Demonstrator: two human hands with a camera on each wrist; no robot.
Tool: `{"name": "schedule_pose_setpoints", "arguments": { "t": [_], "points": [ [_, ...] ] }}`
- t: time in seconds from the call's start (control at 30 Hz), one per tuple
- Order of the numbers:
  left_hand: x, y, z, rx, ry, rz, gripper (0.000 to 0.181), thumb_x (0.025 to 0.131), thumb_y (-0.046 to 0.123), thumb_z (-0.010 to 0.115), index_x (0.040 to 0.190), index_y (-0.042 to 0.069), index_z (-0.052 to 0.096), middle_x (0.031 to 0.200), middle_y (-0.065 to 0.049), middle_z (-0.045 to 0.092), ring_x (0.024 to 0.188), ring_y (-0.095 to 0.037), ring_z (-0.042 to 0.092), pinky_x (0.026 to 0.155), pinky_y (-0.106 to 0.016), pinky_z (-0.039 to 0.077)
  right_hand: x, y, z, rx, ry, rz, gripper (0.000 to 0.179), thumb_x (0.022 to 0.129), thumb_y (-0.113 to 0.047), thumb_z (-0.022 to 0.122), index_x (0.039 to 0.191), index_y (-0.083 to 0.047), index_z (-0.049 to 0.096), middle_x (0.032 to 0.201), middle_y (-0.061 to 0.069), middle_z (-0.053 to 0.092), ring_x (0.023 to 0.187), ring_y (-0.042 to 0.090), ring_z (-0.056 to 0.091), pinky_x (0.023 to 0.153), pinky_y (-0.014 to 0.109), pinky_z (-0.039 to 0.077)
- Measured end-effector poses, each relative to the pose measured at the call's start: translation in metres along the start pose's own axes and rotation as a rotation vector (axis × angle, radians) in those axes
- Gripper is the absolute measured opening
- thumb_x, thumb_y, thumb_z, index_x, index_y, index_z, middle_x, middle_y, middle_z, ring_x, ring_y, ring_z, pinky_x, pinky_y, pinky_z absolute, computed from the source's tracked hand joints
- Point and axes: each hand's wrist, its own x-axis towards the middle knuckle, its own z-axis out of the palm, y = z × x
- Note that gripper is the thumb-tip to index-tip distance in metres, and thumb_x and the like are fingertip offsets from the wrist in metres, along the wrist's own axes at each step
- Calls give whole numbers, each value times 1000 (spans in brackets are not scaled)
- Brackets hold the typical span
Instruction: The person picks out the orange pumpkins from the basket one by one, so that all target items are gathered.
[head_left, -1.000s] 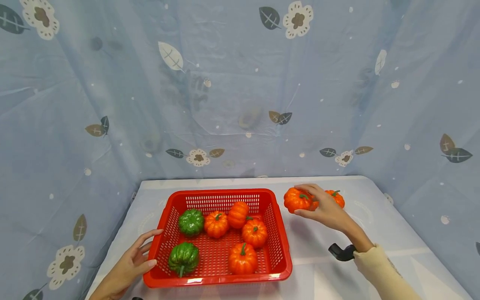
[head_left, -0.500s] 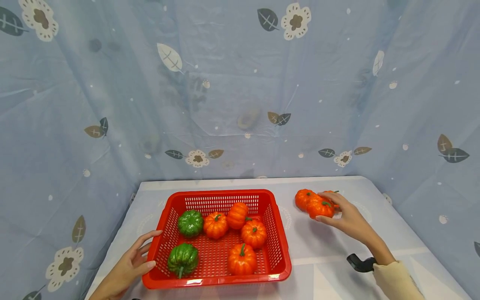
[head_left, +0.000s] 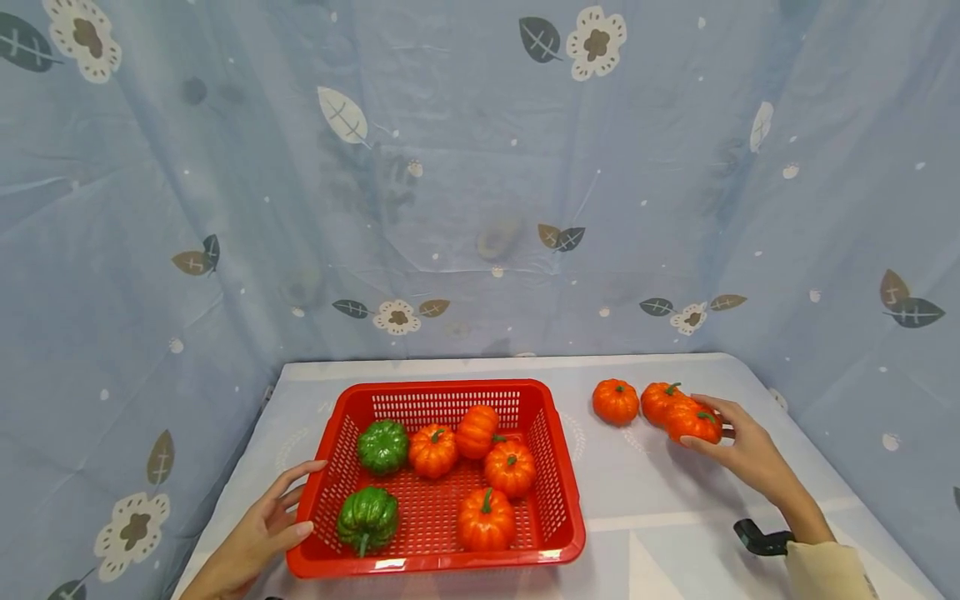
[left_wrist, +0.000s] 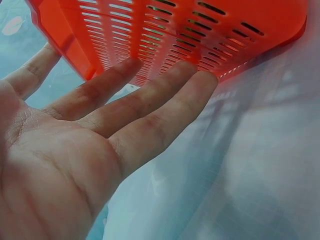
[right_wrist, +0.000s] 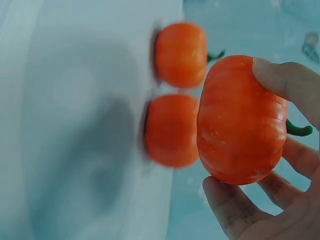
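Note:
My right hand (head_left: 753, 454) holds an orange pumpkin (right_wrist: 242, 120) above the right part of the table, thumb on one side and fingers on the other. Just beyond it is a second orange pumpkin (head_left: 658, 400), partly hidden in the head view. Another orange pumpkin (head_left: 615, 402) sits to their left. At the left side of a red plastic basket (head_left: 442, 565), my left hand (head_left: 258, 529) has extended fingers (left_wrist: 155, 120) against the slotted wall. Inside the basket lie two green pumpkins (head_left: 382, 447) and several orange pumpkins (head_left: 510, 469).
The white table (head_left: 645, 517) ends at a pale back edge. A blue curtain (head_left: 480, 208) printed with leaves and flowers surrounds it at the back and sides. A black curved piece (head_left: 761, 537) sits at my right wrist.
My right hand has moved right with the orange pumpkin, from beside the basket past the left table pumpkin, which now shows fully. The left hand and basket have stayed put.

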Motion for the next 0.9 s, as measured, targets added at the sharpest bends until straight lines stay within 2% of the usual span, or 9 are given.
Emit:
{"name": "schedule_pose_setpoints", "arguments": {
  "t": [0.13, 0.23, 0.3, 0.4, 0.5, 0.6, 0.7, 0.9],
  "points": [
    [0, 1, 2, -2, 13, -16, 69, 99, 10, 64, 157, 19, 29, 152, -29, 38, 126, -35, 57, 89, -46, 59, 0, 19, -7, -24, 18, 41, 77, 89, -38, 82, 150, -4, 48, 143, 28, 48, 121, 43, 51, 80, 7, 41],
    [0, 2, 4, -5, 19, -20, 70, 98, 10, 65, 157, 19, 30, 152, -29, 38, 127, -38, 54, 88, -47, 59, 1, 32, -10, -41, 33, 73, 78, 90, -37, 81, 150, -2, 46, 142, 31, 47, 119, 45, 51, 80, 13, 44],
    [0, 3, 4, -7, 18, -19, 70, 98, 10, 65, 158, 19, 29, 153, -29, 37, 128, -39, 53, 89, -47, 59, 3, 39, -11, -57, 43, 98, 79, 90, -37, 81, 150, 1, 45, 142, 33, 46, 117, 47, 51, 82, 23, 48],
    [0, 2, 3, -8, 16, -13, 70, 98, 9, 64, 158, 18, 29, 152, -29, 37, 128, -40, 53, 89, -46, 59, 7, 46, -11, -77, 46, 140, 81, 91, -37, 79, 150, 4, 42, 141, 37, 45, 112, 49, 51, 84, 45, 52],
    [-1, 2, 2, -4, 12, -7, 70, 98, 8, 64, 158, 18, 29, 152, -30, 37, 127, -41, 54, 89, -46, 59, 12, 52, -11, -83, 40, 192, 83, 93, -40, 77, 151, 6, 39, 141, 39, 42, 111, 52, 49, 86, 63, 50],
    [-1, 2, 2, 0, 11, -6, 70, 98, 8, 64, 158, 18, 29, 152, -30, 37, 127, -40, 54, 89, -45, 59, 18, 58, -10, -67, 27, 256, 87, 94, -45, 73, 153, 7, 35, 145, 42, 37, 120, 57, 43, 93, 73, 44],
    [-1, 1, 2, -3, 2, 0, 70, 98, 7, 64, 158, 18, 29, 152, -29, 37, 127, -35, 55, 90, -45, 58, 26, 64, -7, -46, 18, 324, 91, 95, -48, 71, 154, 8, 31, 148, 43, 32, 128, 60, 36, 100, 76, 37],
    [-1, 3, 3, -9, 17, -15, 71, 98, 9, 65, 158, 18, 29, 152, -29, 37, 127, -38, 54, 89, -47, 59, 40, 72, -1, -24, 25, 397, 92, 96, -47, 70, 155, 10, 27, 149, 44, 30, 130, 60, 33, 103, 74, 35]
  ]
}}
